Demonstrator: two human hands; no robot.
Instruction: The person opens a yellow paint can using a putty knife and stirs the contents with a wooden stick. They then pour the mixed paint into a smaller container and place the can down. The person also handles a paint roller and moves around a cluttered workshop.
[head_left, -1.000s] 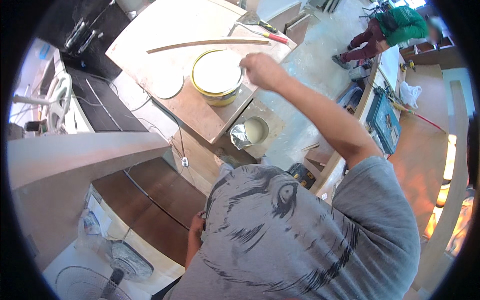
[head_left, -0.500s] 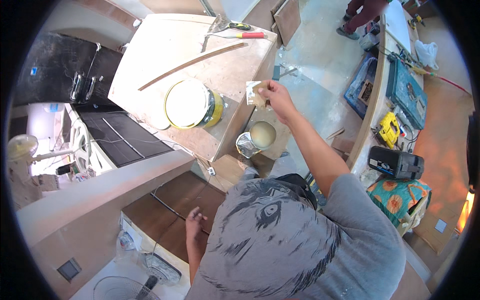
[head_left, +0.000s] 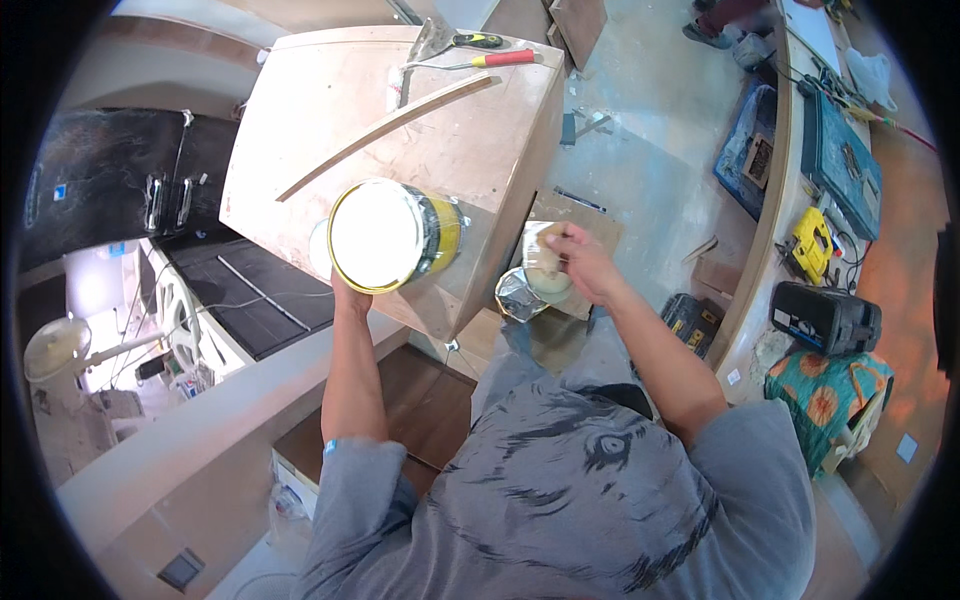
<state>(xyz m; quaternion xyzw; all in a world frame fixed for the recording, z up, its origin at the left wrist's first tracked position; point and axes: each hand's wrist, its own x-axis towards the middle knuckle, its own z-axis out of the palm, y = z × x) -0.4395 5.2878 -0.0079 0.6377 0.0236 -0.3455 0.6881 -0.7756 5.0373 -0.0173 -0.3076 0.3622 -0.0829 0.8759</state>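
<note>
On the pale wooden box stands a yellow and black can with a white top. My left hand grips its lower near-left side; most of the fingers are hidden behind the can. My right hand pinches a thin flat scraper-like piece, whitish on one side and tan on the other. It is held over a smaller open can wrapped in shiny foil, with pale contents, beside the box and below its top. The piece and fingers cover part of that can's opening.
On the wooden box lie a curved wooden strip, a wide-bladed scraper and a red-handled tool. A bench at right carries a yellow power tool and a black case. Another person's foot shows at top right.
My left hand has come up from low at the left and taken hold of the yellow can. My right hand has lowered the flat piece to the foil-wrapped can. The view has shifted slightly.
</note>
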